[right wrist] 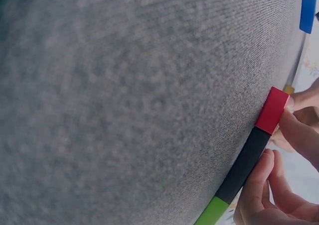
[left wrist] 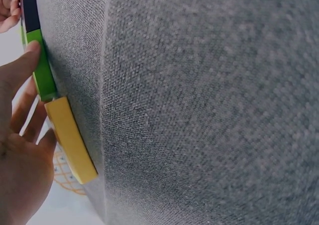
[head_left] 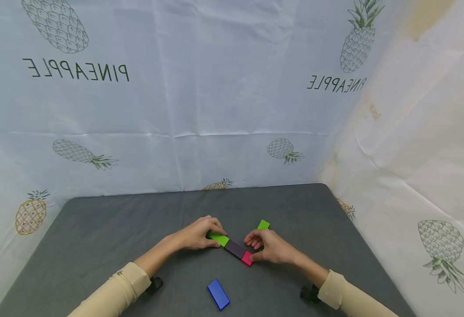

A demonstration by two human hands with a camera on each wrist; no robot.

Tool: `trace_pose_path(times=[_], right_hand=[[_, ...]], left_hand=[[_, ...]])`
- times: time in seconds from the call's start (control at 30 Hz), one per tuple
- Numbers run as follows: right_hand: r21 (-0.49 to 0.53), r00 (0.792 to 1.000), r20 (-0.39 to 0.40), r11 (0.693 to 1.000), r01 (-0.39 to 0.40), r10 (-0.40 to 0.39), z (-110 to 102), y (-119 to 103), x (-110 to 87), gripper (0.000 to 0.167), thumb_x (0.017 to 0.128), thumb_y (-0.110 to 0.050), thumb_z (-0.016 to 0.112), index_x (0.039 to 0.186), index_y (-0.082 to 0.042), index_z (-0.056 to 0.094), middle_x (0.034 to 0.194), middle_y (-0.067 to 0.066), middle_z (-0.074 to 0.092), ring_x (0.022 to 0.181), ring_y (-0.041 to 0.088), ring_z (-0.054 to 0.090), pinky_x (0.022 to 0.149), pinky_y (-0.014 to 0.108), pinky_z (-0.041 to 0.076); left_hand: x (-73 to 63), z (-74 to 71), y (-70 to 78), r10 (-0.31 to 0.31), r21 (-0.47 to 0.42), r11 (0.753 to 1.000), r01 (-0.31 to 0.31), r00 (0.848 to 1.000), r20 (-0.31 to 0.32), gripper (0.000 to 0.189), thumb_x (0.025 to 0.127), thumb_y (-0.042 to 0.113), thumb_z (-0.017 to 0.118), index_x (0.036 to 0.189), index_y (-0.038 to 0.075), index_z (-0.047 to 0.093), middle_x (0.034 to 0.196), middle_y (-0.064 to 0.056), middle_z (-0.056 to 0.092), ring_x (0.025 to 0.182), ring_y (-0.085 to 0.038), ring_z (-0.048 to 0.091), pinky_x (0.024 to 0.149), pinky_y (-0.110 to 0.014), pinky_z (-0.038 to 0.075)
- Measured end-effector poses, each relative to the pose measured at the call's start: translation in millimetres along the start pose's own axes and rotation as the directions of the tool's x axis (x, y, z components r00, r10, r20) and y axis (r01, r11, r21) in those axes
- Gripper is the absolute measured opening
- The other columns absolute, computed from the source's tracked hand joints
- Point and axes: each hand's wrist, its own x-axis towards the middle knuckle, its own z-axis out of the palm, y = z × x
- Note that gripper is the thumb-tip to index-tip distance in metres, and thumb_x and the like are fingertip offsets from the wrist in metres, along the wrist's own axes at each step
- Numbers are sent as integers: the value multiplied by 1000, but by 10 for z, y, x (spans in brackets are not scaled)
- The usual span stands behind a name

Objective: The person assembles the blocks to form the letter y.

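My left hand grips a green block, its thumb on one side. That block meets a dark block, which leads to a red block. A yellow block, hidden in the head view, adjoins the green one by my left fingers. My right hand holds the red block with its thumb against it. Beside its bent fingers, a dark block runs from the red one to a green block. Beyond the right hand a green block sticks out.
A blue block lies apart on the grey table, nearer to me. White cloth printed with pineapples hangs behind the table and along its sides. Black devices sit at both wrists.
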Motion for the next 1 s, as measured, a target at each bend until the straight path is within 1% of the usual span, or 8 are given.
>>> trace_pose_path(times=[0.2,0.37,0.5,0.6,0.73,0.83,1.0], right_hand=[[9,1000,1,1000,1,-1,7,4,-2,42,86,-5,89,122,2,71,116,9,74,96,7,66,88,21,57],[12,1000,1,1000,-1,1,17,6,1,42,85,-5,90,122,2,72,116,9,74,97,9,67,88,21,58],[11,1000,2,1000,1,-1,22,6,5,41,86,-5,90,122,2,72,116,9,74,97,9,67,88,22,58],[9,1000,0,1000,3,-3,21,4,7,42,85,-5,90,122,2,72,116,10,75,97,9,67,88,22,58],[6,1000,-5,1000,-1,1,11,1,4,43,85,-5,90,123,2,72,117,10,75,96,10,68,87,21,58],[7,1000,-7,1000,-4,4,2,-1,3,43,85,-6,90,123,3,72,117,11,75,97,11,68,87,21,58],[10,1000,-6,1000,-5,5,0,-5,5,43,85,-6,90,123,3,72,116,11,75,96,11,68,86,21,58]], left_hand=[[-18,20,-19,0,7,1000,0,1000,-6,32,96,18,84,127,9,81,121,-6,76,110,-20,64,93,-30,53],[-32,32,-21,0,5,1000,0,1000,-11,35,96,21,85,128,9,80,123,-6,76,112,-21,65,95,-32,54],[-47,28,-6,8,6,1000,-8,999,-33,36,94,22,86,128,10,80,124,-6,76,113,-22,64,96,-34,54],[-66,18,25,42,5,999,-42,997,-68,34,93,21,87,125,10,81,123,-5,76,113,-21,65,96,-34,54],[-102,10,105,113,-16,993,-115,989,-98,29,93,18,87,121,10,82,121,-4,77,112,-20,68,97,-34,57],[-131,15,179,150,-47,987,-156,984,-99,28,93,16,87,119,9,82,120,-4,78,113,-20,70,100,-35,59],[-191,58,279,181,-103,977,-188,981,-77,28,94,18,86,120,9,82,118,-4,79,114,-17,72,103,-34,59]])
